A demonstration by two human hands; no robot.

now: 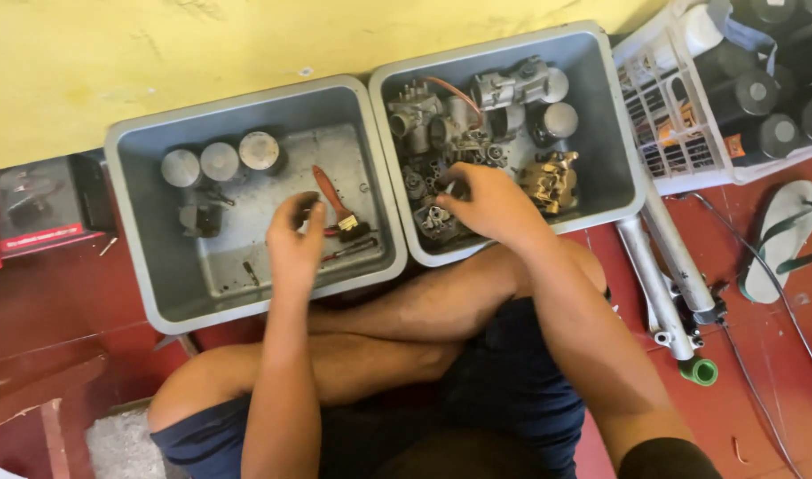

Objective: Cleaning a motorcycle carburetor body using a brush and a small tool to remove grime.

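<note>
I sit cross-legged on a red floor before two grey plastic tubs. My left hand (295,239) hovers over the left tub (135,208), fingers curled and close together near a red-handled brush (336,202); whether it holds anything small I cannot tell. My right hand (490,202) reaches into the right tub (614,133), its fingers down among a pile of metal carburettor parts (464,124). A brass-coloured part (552,180) lies just right of that hand.
Three round metal pistons (220,160) and a dark part stand in the left tub. A white crate (668,133) with black cylinders is at the upper right. Metal fork tubes (668,266), a sandal (783,235) and a cable lie on the right; a dark box (42,204) at the left.
</note>
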